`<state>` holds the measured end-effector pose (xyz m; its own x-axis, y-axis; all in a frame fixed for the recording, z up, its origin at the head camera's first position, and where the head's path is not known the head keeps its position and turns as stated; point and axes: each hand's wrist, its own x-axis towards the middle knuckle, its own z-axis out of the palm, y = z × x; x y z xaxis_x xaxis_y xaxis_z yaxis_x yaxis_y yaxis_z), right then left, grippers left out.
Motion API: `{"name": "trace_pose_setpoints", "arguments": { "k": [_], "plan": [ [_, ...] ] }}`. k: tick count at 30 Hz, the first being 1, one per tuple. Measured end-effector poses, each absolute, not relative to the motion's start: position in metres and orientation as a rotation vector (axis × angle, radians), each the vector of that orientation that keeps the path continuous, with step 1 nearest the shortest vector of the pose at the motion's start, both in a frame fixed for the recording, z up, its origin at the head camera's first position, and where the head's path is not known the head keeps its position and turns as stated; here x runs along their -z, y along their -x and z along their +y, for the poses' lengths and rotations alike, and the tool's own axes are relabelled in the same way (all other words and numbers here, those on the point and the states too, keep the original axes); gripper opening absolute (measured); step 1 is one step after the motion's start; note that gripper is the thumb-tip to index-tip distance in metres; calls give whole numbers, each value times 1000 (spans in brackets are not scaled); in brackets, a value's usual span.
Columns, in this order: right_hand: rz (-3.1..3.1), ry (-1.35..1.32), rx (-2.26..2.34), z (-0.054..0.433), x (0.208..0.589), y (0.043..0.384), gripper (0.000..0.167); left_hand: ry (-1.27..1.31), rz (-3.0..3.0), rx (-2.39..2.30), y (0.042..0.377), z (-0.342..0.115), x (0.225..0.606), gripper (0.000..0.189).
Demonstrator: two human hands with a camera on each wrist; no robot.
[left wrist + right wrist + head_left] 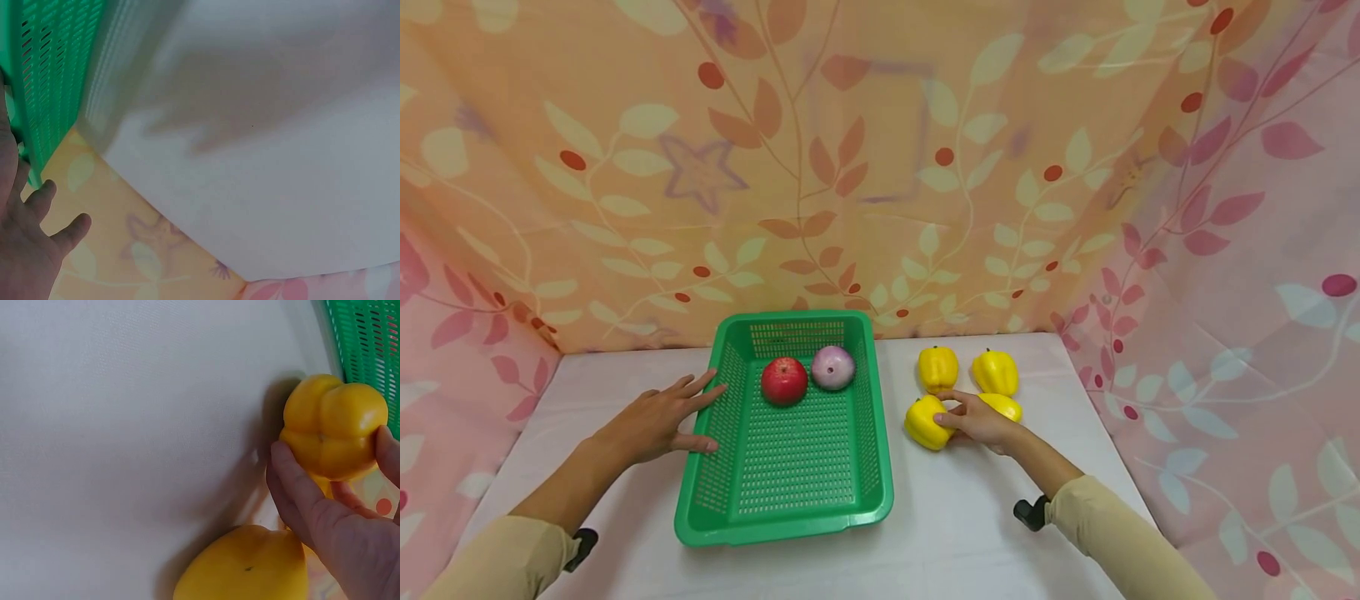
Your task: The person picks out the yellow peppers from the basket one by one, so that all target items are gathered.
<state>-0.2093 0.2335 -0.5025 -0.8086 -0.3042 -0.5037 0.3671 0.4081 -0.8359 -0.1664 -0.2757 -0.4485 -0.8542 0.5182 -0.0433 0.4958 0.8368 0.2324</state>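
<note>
My right hand [979, 419] grips a yellow bell pepper [927, 423], thumb on one side and fingers on the other. In the right wrist view that bell pepper [334, 425] shows its lobed end, close over the white cloth. Another yellow pepper [244, 565] lies beside the hand. My left hand [662, 417] is at the left rim of the green basket [790, 527], its fingers spread and fairly straight over the edge. Inside the basket lie a red round fruit [785, 382] and a round pale purple one [832, 368].
Two more yellow peppers stand behind the right hand, a left one [937, 369] and a right one [996, 372]; a third [1002, 407] is partly hidden by the hand. Patterned cloth [880, 183] walls the white table [985, 517] at the back and sides.
</note>
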Motion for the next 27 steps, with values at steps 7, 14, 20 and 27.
{"name": "trace_pose_setpoints", "arguments": {
  "k": [7, 14, 20, 27],
  "plan": [
    [2113, -47, 1375, 235, 495, 208, 54, -804, 2913, -316, 167, -276, 450, 93],
    [2135, -1, 1337, 244, 482, 212, 58, -810, 2916, -308, 168, -276, 449, 93],
    [2158, 33, 1288, 256, 460, 220, 60, -801, 2921, -277, 168, -279, 449, 93],
    [2285, 120, 1126, 277, 435, 229, 63, -797, 2949, -188, 167, -282, 448, 88]
  ]
}}
